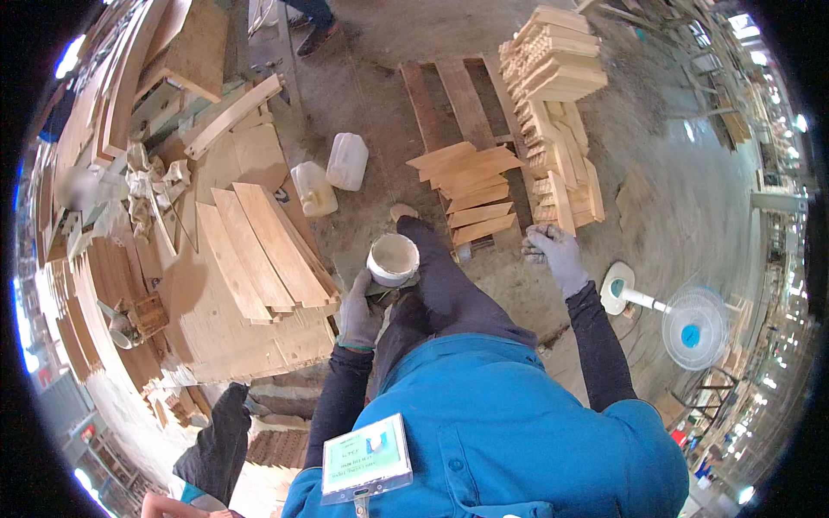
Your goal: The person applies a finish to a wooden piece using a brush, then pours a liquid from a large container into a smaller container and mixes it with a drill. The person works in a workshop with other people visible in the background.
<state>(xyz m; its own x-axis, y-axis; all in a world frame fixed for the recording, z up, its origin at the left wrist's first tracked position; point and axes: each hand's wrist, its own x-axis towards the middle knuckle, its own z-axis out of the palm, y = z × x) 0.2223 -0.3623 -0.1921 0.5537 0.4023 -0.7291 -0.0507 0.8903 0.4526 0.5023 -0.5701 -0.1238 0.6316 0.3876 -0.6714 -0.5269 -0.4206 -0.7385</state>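
My left hand [359, 316], in a light grey glove, grips a small white tub [394, 274] with pale contents, held upright in front of my legs. My right hand [558, 255], also gloved, is out to the right with its fingers curled together; anything between them is too small to make out. Just beyond it, the near end of a pale wooden strip [561, 204] leans against a tall stack of wooden pieces [566, 73]. Whether the hand touches that strip is unclear. Left of the stack, a loose pile of flat wooden pieces [471, 177] lies on a slatted pallet [462, 99].
At the left, several long boards [259, 246] lie on a plywood-topped table [207, 337]. Two whitish plastic jugs [347, 161] stand on the floor. A white fan [693, 330] is at the right. Another person's leg [313, 13] shows at the top; a person's arm [177, 508] shows lower left.
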